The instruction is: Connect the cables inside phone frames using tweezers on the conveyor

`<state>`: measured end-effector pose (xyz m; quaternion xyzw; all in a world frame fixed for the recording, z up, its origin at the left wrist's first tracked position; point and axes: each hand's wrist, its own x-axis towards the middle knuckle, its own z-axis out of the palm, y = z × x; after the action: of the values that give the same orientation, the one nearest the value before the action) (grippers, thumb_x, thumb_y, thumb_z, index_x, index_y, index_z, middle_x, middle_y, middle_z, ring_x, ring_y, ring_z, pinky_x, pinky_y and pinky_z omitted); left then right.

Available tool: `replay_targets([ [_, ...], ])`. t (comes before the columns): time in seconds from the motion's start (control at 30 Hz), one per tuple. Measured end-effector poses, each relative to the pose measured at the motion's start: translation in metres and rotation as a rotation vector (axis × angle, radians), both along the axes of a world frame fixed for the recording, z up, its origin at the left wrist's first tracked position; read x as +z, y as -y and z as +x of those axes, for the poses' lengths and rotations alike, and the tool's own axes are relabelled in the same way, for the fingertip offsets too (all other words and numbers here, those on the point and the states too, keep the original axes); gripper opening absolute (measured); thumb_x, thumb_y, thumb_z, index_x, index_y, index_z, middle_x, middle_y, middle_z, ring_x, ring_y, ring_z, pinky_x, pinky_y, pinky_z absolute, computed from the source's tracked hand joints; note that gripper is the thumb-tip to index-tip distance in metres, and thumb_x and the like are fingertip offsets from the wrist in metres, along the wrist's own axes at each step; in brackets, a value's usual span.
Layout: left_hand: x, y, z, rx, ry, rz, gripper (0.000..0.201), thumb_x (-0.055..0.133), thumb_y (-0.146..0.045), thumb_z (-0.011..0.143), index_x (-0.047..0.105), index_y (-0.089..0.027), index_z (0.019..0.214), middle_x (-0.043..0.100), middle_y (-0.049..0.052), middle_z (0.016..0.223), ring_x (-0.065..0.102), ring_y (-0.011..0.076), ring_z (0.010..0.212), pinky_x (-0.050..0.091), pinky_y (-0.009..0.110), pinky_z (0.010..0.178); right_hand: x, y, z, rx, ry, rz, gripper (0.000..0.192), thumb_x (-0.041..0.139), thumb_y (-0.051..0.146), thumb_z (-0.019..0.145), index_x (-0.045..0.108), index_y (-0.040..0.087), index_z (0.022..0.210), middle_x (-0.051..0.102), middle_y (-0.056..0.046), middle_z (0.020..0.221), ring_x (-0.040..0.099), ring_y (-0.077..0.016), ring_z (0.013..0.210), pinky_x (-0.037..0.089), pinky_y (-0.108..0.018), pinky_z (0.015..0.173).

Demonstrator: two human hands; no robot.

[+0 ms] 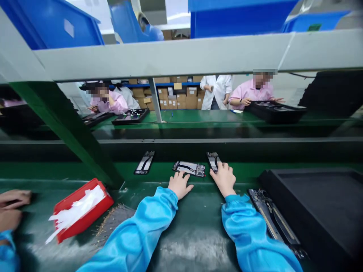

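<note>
Three opened phones with bare circuit boards and silvery battery areas lie in a row on the green bench. My left hand [180,185] is open, fingers spread, its fingertips at the near edge of the middle opened phone [188,168], which lies crosswise. Thumb and fingers of my right hand [225,179] close around the lower end of the right opened phone [213,159]. Further left, the third opened phone [144,163] lies untouched at a slant. Beside my right forearm rest more phone parts [273,215], partly covered by the blue sleeve.
A red bin [82,211] of white strips stands left, near a bundle of thin pins or wires [115,223]. A black foam tray [314,204] sits right. Another person's hands [13,206] are at far left. A green post [68,132] and shelf beam [181,56] frame the bench.
</note>
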<state>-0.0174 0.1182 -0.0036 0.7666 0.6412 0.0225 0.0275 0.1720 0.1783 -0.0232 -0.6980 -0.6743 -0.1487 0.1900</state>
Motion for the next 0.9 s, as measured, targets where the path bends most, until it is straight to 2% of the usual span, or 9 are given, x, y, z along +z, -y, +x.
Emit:
replay_targets([
  [0.1, 0.005, 0.011, -0.006, -0.039, 0.016, -0.006, 0.052, 0.047, -0.045, 0.079, 0.040, -0.024, 0.126, 0.041, 0.010, 0.126, 0.040, 0.0282, 0.112, 0.040, 0.043, 0.086, 0.002, 0.018, 0.012, 0.043, 0.027, 0.026, 0.032, 0.047, 0.042, 0.079, 0.059, 0.016, 0.093, 0.055, -0.013, 0.094, 0.048, -0.0255, 0.085, 0.038, -0.029, 0.056],
  [0.2, 0.012, 0.043, -0.023, -0.120, 0.007, -0.014, 0.050, 0.053, -0.043, 0.076, 0.044, -0.024, 0.121, 0.041, 0.008, 0.126, 0.037, 0.0265, 0.115, 0.036, 0.040, 0.091, 0.002, 0.042, 0.024, 0.133, 0.099, 0.058, 0.035, 0.043, 0.045, 0.081, 0.062, 0.016, 0.086, 0.057, -0.014, 0.089, 0.049, -0.0251, 0.082, 0.037, -0.030, 0.055],
  [0.27, 0.017, 0.069, -0.037, -0.153, -0.028, -0.045, 0.050, 0.059, -0.044, 0.071, 0.049, -0.023, 0.115, 0.046, 0.009, 0.118, 0.041, 0.0266, 0.109, 0.037, 0.040, 0.089, 0.000, 0.060, 0.030, 0.198, 0.170, 0.084, 0.039, 0.042, 0.047, 0.082, 0.063, 0.015, 0.083, 0.058, -0.014, 0.082, 0.049, -0.0248, 0.078, 0.037, -0.031, 0.055],
  [0.4, 0.021, 0.103, -0.059, -0.058, -0.160, -0.059, 0.041, 0.065, -0.043, 0.066, 0.054, -0.018, 0.097, 0.053, 0.007, 0.099, 0.047, 0.0261, 0.095, 0.040, 0.041, 0.081, -0.003, 0.089, 0.027, 0.329, 0.244, 0.089, 0.041, 0.044, 0.051, 0.079, 0.063, 0.015, 0.083, 0.058, -0.013, 0.083, 0.049, -0.0252, 0.077, 0.039, -0.031, 0.054],
  [0.47, 0.021, 0.108, -0.063, -0.043, -0.196, -0.047, 0.027, 0.062, -0.037, 0.071, 0.054, -0.019, 0.090, 0.054, 0.006, 0.093, 0.049, 0.0245, 0.091, 0.040, 0.040, 0.078, -0.005, 0.101, 0.020, 0.431, 0.247, 0.102, 0.038, 0.049, 0.050, 0.076, 0.062, 0.014, 0.083, 0.057, -0.012, 0.083, 0.050, -0.0251, 0.078, 0.041, -0.030, 0.054],
  [0.57, 0.020, 0.107, -0.063, -0.088, -0.189, -0.031, 0.009, 0.055, -0.027, 0.078, 0.054, -0.020, 0.083, 0.054, 0.003, 0.089, 0.050, 0.0207, 0.087, 0.040, 0.036, 0.075, -0.010, 0.116, 0.007, 0.649, 0.210, 0.115, 0.030, 0.059, 0.042, 0.070, 0.061, 0.014, 0.080, 0.056, -0.010, 0.079, 0.051, -0.0232, 0.076, 0.044, -0.030, 0.056],
  [0.7, 0.019, 0.104, -0.060, -0.115, -0.178, 0.003, 0.007, 0.049, -0.023, 0.081, 0.054, -0.020, 0.077, 0.055, 0.002, 0.083, 0.050, 0.0184, 0.082, 0.039, 0.034, 0.072, -0.022, 0.125, -0.005, 0.888, 0.106, 0.111, 0.018, 0.058, 0.027, 0.071, 0.058, 0.016, 0.085, 0.054, -0.006, 0.076, 0.051, -0.0203, 0.072, 0.044, -0.030, 0.059],
  [0.8, 0.017, 0.104, -0.058, -0.124, -0.166, 0.027, 0.009, 0.047, -0.023, 0.082, 0.054, -0.020, 0.076, 0.054, 0.002, 0.081, 0.049, 0.0176, 0.080, 0.038, 0.033, 0.070, -0.033, 0.123, -0.010, 0.929, 0.040, 0.106, 0.012, 0.050, 0.023, 0.076, 0.055, 0.018, 0.085, 0.052, -0.005, 0.076, 0.051, -0.0197, 0.069, 0.043, -0.030, 0.058],
  [0.9, 0.015, 0.102, -0.054, -0.129, -0.156, 0.042, 0.009, 0.047, -0.022, 0.081, 0.054, -0.019, 0.075, 0.054, 0.001, 0.080, 0.049, 0.0172, 0.080, 0.038, 0.033, 0.069, -0.036, 0.118, -0.015, 0.948, 0.038, 0.098, 0.006, 0.048, 0.023, 0.077, 0.051, 0.020, 0.080, 0.051, -0.004, 0.073, 0.051, -0.0194, 0.067, 0.040, -0.029, 0.055],
])
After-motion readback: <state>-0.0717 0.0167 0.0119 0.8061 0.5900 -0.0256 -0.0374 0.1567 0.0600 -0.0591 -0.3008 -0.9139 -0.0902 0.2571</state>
